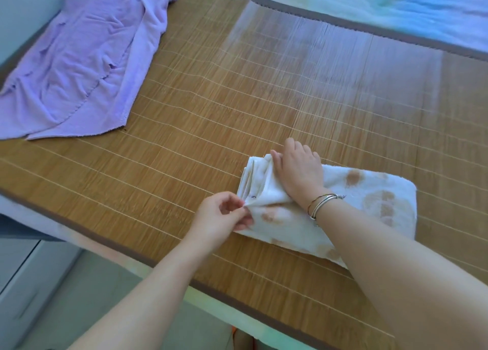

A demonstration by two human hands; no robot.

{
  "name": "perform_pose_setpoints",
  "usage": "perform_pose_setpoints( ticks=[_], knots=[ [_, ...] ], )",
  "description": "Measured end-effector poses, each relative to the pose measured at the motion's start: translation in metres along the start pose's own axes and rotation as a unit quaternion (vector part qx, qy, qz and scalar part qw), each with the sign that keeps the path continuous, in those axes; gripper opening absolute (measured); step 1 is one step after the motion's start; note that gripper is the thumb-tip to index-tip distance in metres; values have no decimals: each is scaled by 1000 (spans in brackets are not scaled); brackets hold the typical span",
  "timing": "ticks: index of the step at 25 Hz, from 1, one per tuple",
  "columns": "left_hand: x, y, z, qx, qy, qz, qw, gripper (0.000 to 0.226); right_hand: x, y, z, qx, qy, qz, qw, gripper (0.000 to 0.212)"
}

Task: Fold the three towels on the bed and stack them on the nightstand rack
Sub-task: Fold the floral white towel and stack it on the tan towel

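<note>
Bamboo-matted bed under lilac towel, folded white towel

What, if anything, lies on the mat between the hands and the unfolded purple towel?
Nothing visible. The left hand and right hand are on the white towel; only bare bamboo mat separates it from the purple towel.

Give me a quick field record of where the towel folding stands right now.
surface: bamboo mat on the bed
white towel: folded, lying near the mat's front edge
left hand: pinches a corner of the white towel
right hand: pressed flat on the towel's left end
purple towel: unfolded and rumpled, far left
third towel: not in view
rack: not in view
</note>
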State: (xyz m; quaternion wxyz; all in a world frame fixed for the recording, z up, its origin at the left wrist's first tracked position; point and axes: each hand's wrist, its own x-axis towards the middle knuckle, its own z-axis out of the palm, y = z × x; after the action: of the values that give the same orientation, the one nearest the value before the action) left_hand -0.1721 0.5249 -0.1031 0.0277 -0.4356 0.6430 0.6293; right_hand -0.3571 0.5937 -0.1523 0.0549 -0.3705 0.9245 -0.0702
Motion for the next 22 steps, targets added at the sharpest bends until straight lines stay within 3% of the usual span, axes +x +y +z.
perform_pose_setpoints(
  ticks=[4, 6, 9, 11, 13, 17, 20, 22],
  knots=[
    [5, -11, -18, -161, -137, 20, 977, 15, 17, 4, -2, 38, 18, 35, 999, 37],
    [6, -16, -20, -136, -147, -6, 980, 13, 21, 1, -1, 16, 20, 27, 999, 39],
    [12, -21, -15, 64, -32, -24, 997, 15, 11, -2, -2, -3, 19, -8, 1000, 49],
    [15, -17, -10, 88, 70, -23, 993, 17, -11, 4, -9, 14, 36, -39, 999, 56],
    [20, -4, 0, 73, 100, -3, 992, 25, -39, 22, -21, 28, 46, -37, 998, 49],
    [34, 25, 35, 154, 18, -75, 985, 55, -101, 89, -43, 50, 47, 110, 992, 44],
    [46, 26, 52, 157, 42, -27, 986, 33, -130, 128, -50, 170, 17, 265, 949, 64],
    [50, 15, 49, 113, 80, 19, 990, 20, -140, 136, -43, 289, -35, 320, 902, 82]
  ],
)
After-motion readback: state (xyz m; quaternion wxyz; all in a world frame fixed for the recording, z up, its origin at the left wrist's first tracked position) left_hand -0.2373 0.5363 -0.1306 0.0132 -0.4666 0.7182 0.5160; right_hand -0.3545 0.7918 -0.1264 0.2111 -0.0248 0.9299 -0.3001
